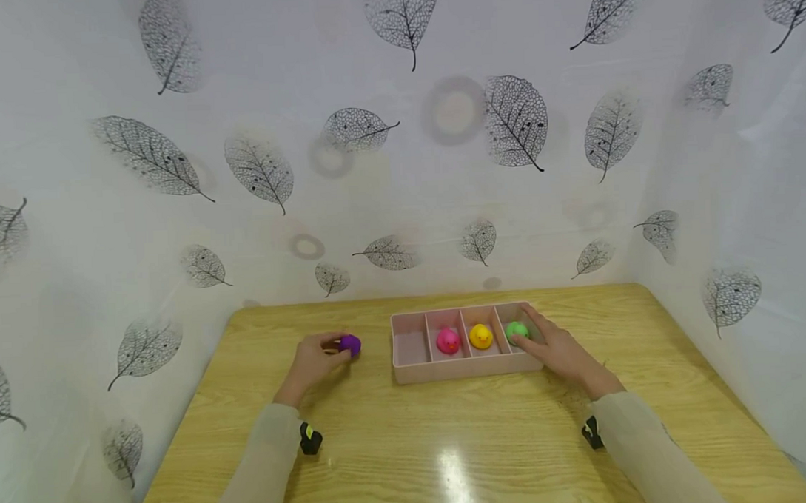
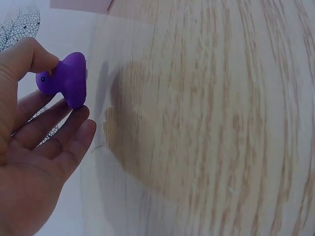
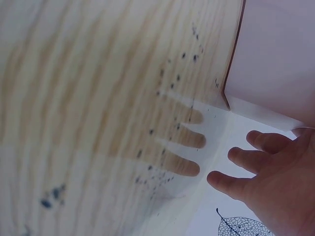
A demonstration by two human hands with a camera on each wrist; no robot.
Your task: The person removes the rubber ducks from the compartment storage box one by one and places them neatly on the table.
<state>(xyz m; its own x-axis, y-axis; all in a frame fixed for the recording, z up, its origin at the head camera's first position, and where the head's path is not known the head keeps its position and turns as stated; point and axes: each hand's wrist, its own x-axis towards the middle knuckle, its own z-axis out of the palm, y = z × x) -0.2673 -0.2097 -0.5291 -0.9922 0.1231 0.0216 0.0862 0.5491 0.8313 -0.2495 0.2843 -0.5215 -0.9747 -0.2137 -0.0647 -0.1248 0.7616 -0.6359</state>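
Observation:
My left hand (image 1: 316,360) pinches a purple toy duck (image 1: 350,346) left of a pink divided box (image 1: 467,368). In the left wrist view the duck (image 2: 69,78) lies on its side between thumb and fingertips, close over the table. My right hand (image 1: 561,349) is at the box's right end, its thumb over a green toy duck (image 1: 515,331) in the rightmost compartment and its index finger along the back right corner. Three spread fingers (image 3: 246,160) reach outside the box in the right wrist view; the thumb is hidden there.
A pink duck (image 1: 448,342) and a yellow duck (image 1: 481,336) sit in the two middle compartments. The leftmost compartment (image 1: 410,347) shows its bare floor. Behind the wooden table (image 1: 383,444) hangs a white leaf-patterned sheet (image 1: 407,185), which also lines both sides.

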